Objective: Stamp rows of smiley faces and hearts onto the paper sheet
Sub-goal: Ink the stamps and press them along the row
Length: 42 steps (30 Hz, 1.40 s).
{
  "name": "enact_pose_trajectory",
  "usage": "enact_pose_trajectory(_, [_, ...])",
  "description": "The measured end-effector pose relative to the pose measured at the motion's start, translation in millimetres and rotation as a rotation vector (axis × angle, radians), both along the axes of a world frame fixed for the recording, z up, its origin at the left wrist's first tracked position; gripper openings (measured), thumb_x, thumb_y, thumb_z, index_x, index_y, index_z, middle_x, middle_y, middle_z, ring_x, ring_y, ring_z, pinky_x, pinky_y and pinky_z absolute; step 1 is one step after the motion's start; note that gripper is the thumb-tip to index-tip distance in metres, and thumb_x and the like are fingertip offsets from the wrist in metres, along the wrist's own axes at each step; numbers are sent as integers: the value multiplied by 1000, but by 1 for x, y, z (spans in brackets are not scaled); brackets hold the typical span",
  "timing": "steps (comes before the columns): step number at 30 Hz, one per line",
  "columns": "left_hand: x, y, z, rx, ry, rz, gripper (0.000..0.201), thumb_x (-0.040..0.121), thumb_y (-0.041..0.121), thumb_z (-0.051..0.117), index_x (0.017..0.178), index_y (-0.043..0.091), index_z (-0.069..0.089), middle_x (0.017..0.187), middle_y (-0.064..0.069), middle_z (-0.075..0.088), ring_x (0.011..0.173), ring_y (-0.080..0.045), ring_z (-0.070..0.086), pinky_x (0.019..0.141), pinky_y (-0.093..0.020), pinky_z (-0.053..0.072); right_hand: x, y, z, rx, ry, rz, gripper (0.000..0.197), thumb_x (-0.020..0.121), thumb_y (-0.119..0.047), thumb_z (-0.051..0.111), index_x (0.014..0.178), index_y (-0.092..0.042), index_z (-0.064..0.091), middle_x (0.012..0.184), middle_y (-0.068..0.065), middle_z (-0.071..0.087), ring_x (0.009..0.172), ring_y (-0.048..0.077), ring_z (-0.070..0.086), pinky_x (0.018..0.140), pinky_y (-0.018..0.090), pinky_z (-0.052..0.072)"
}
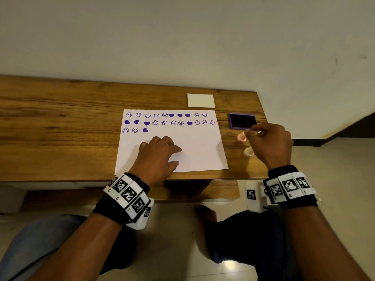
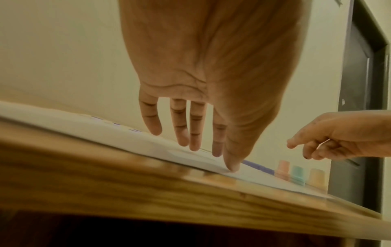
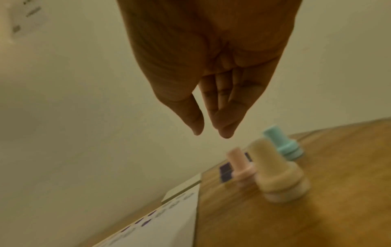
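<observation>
The white paper sheet (image 1: 192, 142) lies on the wooden table and carries two full rows of purple smileys and hearts, plus a third row of two smileys and a heart. My left hand (image 1: 172, 155) lies on the sheet's lower middle, its straight fingers (image 2: 194, 143) pressing the paper down. My right hand (image 1: 253, 134) hovers empty just right of the sheet, over three small stamps. The stamps stand upright: pink (image 3: 240, 167), beige (image 3: 277, 177) and teal (image 3: 283, 143). In the right wrist view my right hand's fingertips (image 3: 211, 133) are close together above them, touching none.
A purple-framed ink pad (image 1: 242, 121) lies open beyond the stamps, near the table's right edge. A small white card (image 1: 200, 100) sits behind the sheet by the wall. Bare wood (image 1: 60, 128) stretches left of the sheet. The table's front edge runs just below my left wrist.
</observation>
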State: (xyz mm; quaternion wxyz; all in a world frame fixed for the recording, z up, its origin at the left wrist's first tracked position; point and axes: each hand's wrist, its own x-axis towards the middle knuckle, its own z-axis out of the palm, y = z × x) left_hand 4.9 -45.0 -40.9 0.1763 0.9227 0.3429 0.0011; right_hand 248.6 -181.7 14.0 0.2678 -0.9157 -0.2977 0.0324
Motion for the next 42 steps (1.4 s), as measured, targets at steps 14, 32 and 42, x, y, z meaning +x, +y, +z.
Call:
enact_pose_trajectory(14, [29,-26,-3,-342,-579,88,34,86,27,69,120,21,66,113,6,65,99,-9,62,84,-30,55,-3,-4,-19,105,331,180,16,84,-26,78,98,-16,77,88,0,74,82,15,71,77,28,56])
enact_pose_trajectory(32, [68,-37,19,-780,-918,262,38,80,15,76,117,11,68,102,-6,74,94,-14,71,88,-31,56,-37,7,-12,533,854,346,20,88,-3,68,108,-4,72,103,14,75,99,26,73,83,35,60])
enact_pose_trajectory(42, [48,-4,15,-683,-912,367,34,79,20,77,112,12,71,97,-4,74,89,-15,70,86,-28,55,54,17,8,360,337,34,32,77,-27,84,104,-11,76,92,5,76,84,19,74,74,27,57])
